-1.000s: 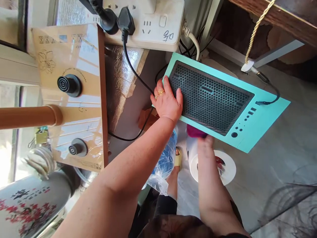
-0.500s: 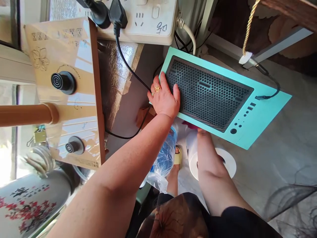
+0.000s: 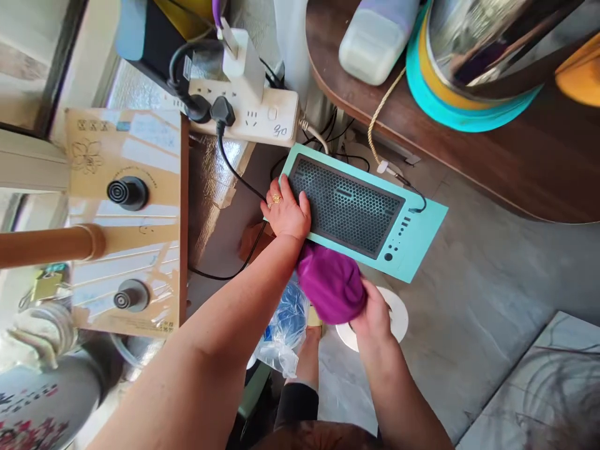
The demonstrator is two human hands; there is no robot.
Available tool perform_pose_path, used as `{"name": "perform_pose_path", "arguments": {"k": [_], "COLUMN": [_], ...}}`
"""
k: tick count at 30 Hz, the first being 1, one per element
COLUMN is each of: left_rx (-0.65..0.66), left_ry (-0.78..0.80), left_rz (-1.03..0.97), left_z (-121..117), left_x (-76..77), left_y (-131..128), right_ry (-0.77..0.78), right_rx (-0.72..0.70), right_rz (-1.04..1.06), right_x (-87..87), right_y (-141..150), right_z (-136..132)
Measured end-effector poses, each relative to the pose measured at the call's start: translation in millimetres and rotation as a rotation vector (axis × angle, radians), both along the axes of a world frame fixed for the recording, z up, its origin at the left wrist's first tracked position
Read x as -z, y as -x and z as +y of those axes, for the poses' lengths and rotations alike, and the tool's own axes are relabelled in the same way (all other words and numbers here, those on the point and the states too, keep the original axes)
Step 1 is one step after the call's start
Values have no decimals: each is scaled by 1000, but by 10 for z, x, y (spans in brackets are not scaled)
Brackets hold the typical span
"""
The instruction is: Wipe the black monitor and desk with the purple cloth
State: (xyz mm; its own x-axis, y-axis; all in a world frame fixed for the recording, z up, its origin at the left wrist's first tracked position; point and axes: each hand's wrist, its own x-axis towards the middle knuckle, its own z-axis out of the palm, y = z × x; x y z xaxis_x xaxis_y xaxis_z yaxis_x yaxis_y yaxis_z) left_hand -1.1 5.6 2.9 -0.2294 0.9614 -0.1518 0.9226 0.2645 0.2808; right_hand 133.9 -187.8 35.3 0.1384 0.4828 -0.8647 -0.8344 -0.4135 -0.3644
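A mint-green computer case with a black honeycomb mesh top stands on the floor. My left hand, with gold rings, rests flat on the case's near-left corner and steadies it. My right hand grips a bunched purple cloth just below the case's near edge, over a white roll of paper. A thin black cable is plugged into the case's top by its buttons.
A white power strip with several plugs lies behind the case. A dark wooden table carries a teal-rimmed steel pot and a plastic bottle. A wooden box stands at left. A blue plastic bag lies by my foot.
The view has pulled back and up, so the table now shows. My right hand has come out from under the case edge with the purple cloth in full view. My left hand stays on the case.
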Motion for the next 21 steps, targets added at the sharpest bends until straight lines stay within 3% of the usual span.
{"name": "perform_pose_path", "arguments": {"k": [2, 5, 8, 11, 14, 17, 19, 21], "left_rx": [1, -2, 5, 15, 12, 4, 3, 8], "left_ry": [0, -8, -14, -15, -9, -3, 0, 4], "left_rz": [-11, -26, -26, -36, -34, -19, -16, -18], "left_z": [5, 3, -6, -10, -7, 0, 2, 3], "left_x": [12, 13, -15, -51, -58, -35, -23, -24], "left_y": [8, 15, 12, 5, 7, 17, 22, 23], "right_ry": [-27, -154, -262, -297, -358, -457, -410, -365], "right_rx": [-93, -324, -567, -746, -905, -1297, -1557, -1709], "right_rz": [-45, -333, -623, -876, -1353, -1683, -1824, -1909], "right_x": [-279, -668, -820, -686, -427, -213, -129, -92], "right_y": [-100, -466, -969, -1409, -1609, -1548, -1430, -1299], "right_z": [-125, -303, -335, -175, 27, 135, 186, 263]}}
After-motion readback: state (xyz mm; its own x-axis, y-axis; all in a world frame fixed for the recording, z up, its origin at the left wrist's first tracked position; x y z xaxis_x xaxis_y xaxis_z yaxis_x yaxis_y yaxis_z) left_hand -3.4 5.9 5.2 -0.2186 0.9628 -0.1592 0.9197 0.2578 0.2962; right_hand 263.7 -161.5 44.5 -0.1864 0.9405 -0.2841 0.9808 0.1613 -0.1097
